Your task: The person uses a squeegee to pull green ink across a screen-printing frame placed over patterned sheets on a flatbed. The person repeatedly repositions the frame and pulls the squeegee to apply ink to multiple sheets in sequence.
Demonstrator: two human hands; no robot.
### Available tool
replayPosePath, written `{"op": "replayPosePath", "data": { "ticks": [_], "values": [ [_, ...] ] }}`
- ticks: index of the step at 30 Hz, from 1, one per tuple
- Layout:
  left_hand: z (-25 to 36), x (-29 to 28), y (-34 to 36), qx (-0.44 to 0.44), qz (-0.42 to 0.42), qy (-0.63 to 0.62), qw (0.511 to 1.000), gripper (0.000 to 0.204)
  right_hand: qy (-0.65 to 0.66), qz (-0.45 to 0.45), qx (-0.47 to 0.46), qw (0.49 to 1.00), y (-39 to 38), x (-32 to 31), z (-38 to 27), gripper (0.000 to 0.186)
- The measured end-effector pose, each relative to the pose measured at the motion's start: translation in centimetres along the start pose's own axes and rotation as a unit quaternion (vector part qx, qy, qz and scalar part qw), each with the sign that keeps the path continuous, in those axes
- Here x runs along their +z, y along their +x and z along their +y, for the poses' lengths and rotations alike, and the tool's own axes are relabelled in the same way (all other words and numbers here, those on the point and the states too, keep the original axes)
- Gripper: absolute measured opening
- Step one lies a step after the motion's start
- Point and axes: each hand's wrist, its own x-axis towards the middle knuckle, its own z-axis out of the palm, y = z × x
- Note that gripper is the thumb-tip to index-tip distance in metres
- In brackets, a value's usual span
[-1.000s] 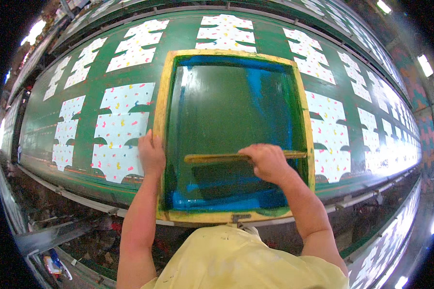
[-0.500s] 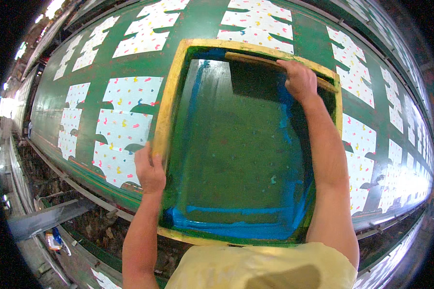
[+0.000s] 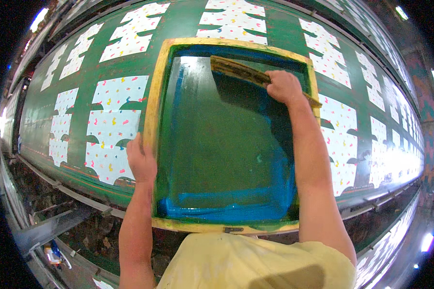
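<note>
A screen printing frame [image 3: 155, 106] with yellow rails lies in front of me over a green table. Along its left rail my left hand [image 3: 142, 163] is closed, the fingers partly hidden. A wooden squeegee [image 3: 236, 70] slants across the far part of the screen, gripped near its middle by my right hand [image 3: 283, 87]. The squeegee's right end reaches over the right rail. Dark green mesh [image 3: 212, 130] fills the frame. Wet blue ink [image 3: 217, 210] lies in a band along the near side, with more smeared up the right. My right forearm hides part of the right rail.
The long green table [image 3: 38, 125] carries rows of white fabric pieces [image 3: 115, 126] with small coloured prints on both sides of the frame. A metal beam [image 3: 53, 224] juts out below the table's near edge at left. Another printed row [image 3: 378, 257] shows at lower right.
My right hand has tilted the squeegee, bringing its right end nearer me and over the right rail. My left hand stays on the left rail. The whole view has shifted slightly.
</note>
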Motion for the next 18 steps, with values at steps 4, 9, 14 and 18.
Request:
{"op": "replayPosePath", "data": {
  "ticks": [4, 9, 14, 18],
  "values": [
    [0.0, 0.0, 0.1, 0.040, 0.011, 0.003, 0.999, 0.046, 0.000, 0.008, 0.013, 1.000, -8.3, 0.8, -2.7, 0.029],
    [-0.8, 0.4, 0.4, 0.076, 0.043, 0.002, 0.996, 0.047, -0.001, -0.002, 0.043, 0.999, -19.4, 1.5, -7.2, 0.029],
    [-1.3, 0.7, -0.1, 0.038, 0.010, 0.060, 0.997, 0.061, 0.032, 0.000, 0.040, 0.999, -29.8, 2.7, -12.0, 0.033],
    [-1.0, 0.3, -0.4, 0.024, -0.011, 0.075, 0.997, 0.064, 0.042, -0.012, 0.002, 0.999, -35.6, 3.7, -15.3, 0.034]
  ]
}}
